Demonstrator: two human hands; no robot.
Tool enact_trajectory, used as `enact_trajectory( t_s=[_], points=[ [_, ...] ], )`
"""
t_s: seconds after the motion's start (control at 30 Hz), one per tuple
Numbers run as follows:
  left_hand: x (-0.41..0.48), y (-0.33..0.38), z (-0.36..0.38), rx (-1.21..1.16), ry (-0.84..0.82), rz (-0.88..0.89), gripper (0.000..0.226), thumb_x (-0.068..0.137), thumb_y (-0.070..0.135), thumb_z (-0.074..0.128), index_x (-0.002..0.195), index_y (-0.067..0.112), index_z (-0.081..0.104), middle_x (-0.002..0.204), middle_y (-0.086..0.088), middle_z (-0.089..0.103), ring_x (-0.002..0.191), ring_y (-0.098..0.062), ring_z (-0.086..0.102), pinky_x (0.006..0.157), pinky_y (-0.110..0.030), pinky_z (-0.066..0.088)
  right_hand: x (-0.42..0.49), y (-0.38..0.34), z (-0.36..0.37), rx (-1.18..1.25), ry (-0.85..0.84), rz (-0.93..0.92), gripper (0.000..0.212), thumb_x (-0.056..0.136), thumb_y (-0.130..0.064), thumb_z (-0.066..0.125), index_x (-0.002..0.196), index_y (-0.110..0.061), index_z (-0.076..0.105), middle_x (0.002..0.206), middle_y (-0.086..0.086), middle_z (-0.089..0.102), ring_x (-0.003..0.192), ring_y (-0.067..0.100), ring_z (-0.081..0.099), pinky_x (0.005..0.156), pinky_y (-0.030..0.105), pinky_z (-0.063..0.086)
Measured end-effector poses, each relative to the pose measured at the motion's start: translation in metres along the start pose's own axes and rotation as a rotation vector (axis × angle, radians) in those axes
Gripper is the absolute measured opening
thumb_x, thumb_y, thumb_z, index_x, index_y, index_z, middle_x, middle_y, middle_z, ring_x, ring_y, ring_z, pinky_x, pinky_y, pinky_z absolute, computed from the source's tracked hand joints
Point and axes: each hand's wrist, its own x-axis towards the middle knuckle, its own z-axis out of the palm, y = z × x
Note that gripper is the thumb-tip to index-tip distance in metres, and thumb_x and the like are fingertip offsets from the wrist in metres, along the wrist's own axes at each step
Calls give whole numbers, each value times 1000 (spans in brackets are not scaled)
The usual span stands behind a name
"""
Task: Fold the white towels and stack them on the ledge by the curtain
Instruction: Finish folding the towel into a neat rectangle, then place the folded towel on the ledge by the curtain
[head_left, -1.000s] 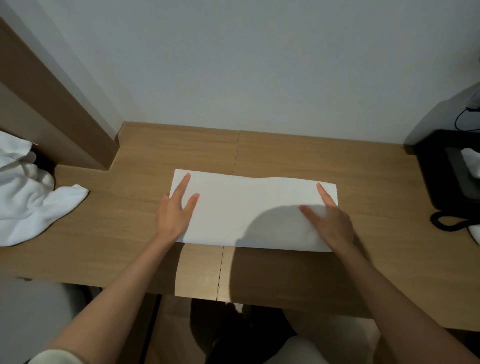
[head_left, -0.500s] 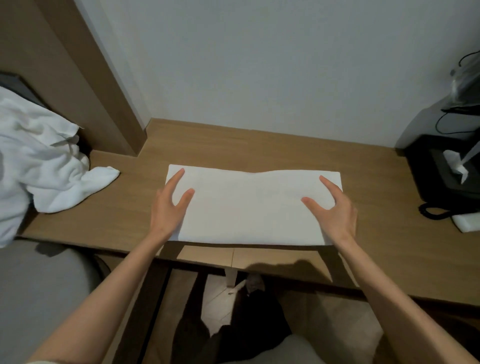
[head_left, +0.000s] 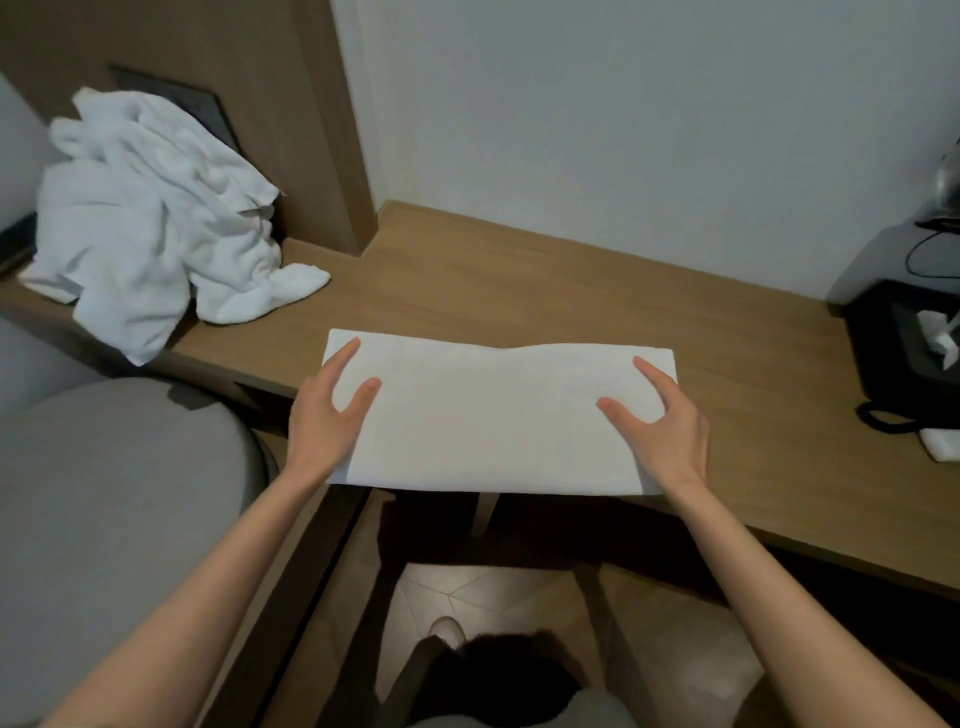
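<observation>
Both hands flat on the folded towel (head_left: 493, 415).
It lies along the desk's (head_left: 545, 296) near edge; the left hand (head_left: 324, 418) rests on its left end, the right hand (head_left: 662, 423) on its right end, fingers straight and spread, gripping nothing. A crumpled pile (head_left: 150, 234) sits far left.

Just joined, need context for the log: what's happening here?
A person is folding a white towel on the wooden desk. It lies as a long strip at the near edge, left hand flat on its left end, right hand on its right. Unfolded towels are heaped at far left.
</observation>
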Motion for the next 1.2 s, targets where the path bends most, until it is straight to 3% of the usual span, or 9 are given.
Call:
enact_trajectory(
  t_s=[0.07,0.23,0.47,0.7,0.8,1.03,1.2],
  points=[
    [-20,-7,-9,-7,30,-31,51,92,39,58,141,32,44,143,13,46,120,8,36,98,-20,30,-11,-2,1,6,-30,-24,59,77,-39,77,131,-29,56,135,-10,56,125,13,49,96,20,32],
    [-82,-22,-25,-21,94,-108,51,92,38,58,141,31,43,142,9,47,128,-12,43,101,-29,34,-41,3,0,12,-118,-86,60,77,-40,76,132,-30,55,135,-8,56,125,14,49,95,22,34],
    [-206,-28,-41,40,197,-208,50,94,39,54,142,34,39,146,4,43,129,-15,40,100,-30,30,-102,22,-4,-11,-266,-169,61,78,-47,74,133,-33,52,137,-10,53,125,13,47,93,25,33],
    [-334,-41,-76,111,350,-370,50,94,37,57,141,31,43,136,-1,53,119,-18,49,91,-28,34,-178,24,11,-43,-425,-271,60,79,-51,71,133,-34,51,134,-7,54,122,15,47,91,24,32],
    [-386,-51,-97,120,406,-448,50,94,39,56,141,32,42,133,-1,55,111,-14,48,87,-28,33,-215,13,27,-41,-505,-320,58,81,-49,69,134,-34,50,133,-4,54,121,16,47,91,24,31],
    [-491,-90,-156,128,538,-637,52,94,43,53,143,36,37,139,-1,49,124,-20,44,94,-30,31,-306,-32,79,-73,-679,-447,58,84,-46,67,137,-32,47,137,-4,49,124,16,42,96,25,29],
    [-571,-134,-219,141,645,-750,51,93,45,53,141,40,36,130,-5,55,106,-12,47,85,-30,34,-394,-70,131,-102,-768,-546,59,84,-48,67,137,-31,47,138,-5,50,124,16,44,99,27,33]
  ],
)
